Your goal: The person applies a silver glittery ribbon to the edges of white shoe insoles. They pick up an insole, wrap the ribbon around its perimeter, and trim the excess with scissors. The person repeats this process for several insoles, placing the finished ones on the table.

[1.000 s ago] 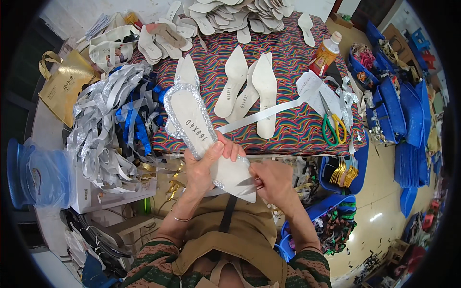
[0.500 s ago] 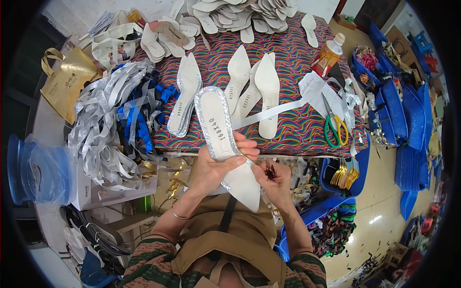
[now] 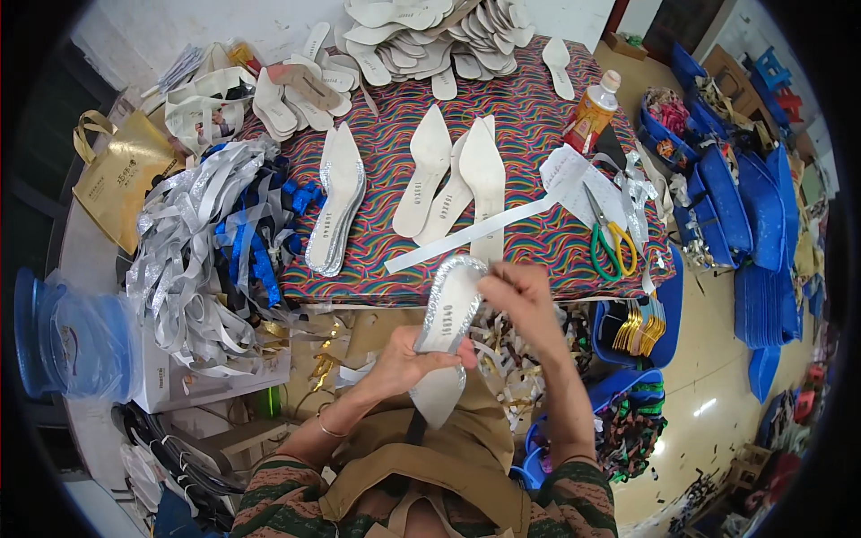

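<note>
My left hand point(image 3: 411, 363) grips a white shoe insole point(image 3: 456, 300) around its narrow middle, heel end up and pointed toe down. Glittery silver trim runs along the insole's heel edge. At the right side of that heel, the fingers of my right hand point(image 3: 518, 296) are closed on the rim; the hand is slightly blurred. Just beyond, a flat white strip point(image 3: 475, 235) lies across the table. Several plain white insoles point(image 3: 423, 175) rest behind it. To their left sits a stack of silver-edged insoles point(image 3: 336, 206).
Green-and-yellow scissors point(image 3: 613, 253) lie on the patterned tablecloth point(image 3: 538, 108) at right, beside paper point(image 3: 563, 175) and a drink bottle point(image 3: 592, 112). Silver ribbons point(image 3: 193, 242) heap at left. A big insole pile point(image 3: 430, 40) is at the back; blue bins point(image 3: 726, 197) stand at right.
The insole has come down and nearer to me, turned more upright. My right hand has moved from its toe side up to its heel edge. The dark bits seen at that hand no longer show.
</note>
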A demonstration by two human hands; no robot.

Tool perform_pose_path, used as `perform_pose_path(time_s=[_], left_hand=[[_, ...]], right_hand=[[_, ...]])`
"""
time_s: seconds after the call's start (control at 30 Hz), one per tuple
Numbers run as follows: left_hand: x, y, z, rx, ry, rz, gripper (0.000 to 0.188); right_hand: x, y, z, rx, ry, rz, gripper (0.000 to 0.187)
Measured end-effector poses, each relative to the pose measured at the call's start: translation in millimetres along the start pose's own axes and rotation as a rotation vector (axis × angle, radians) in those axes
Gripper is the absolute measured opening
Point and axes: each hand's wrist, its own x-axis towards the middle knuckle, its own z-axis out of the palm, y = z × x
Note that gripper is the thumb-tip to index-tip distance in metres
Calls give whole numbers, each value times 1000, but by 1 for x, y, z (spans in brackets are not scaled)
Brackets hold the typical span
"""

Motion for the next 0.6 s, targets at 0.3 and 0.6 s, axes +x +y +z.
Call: perform_pose_path(time_s=[0.3,0.6], left_hand=[[-4,-2,9,20,31,-5,18],[13,10,-6,47,103,-77,22]], right_hand=[[11,-12,6,99,68,-57,16],[-33,28,56,622,251,334,9]])
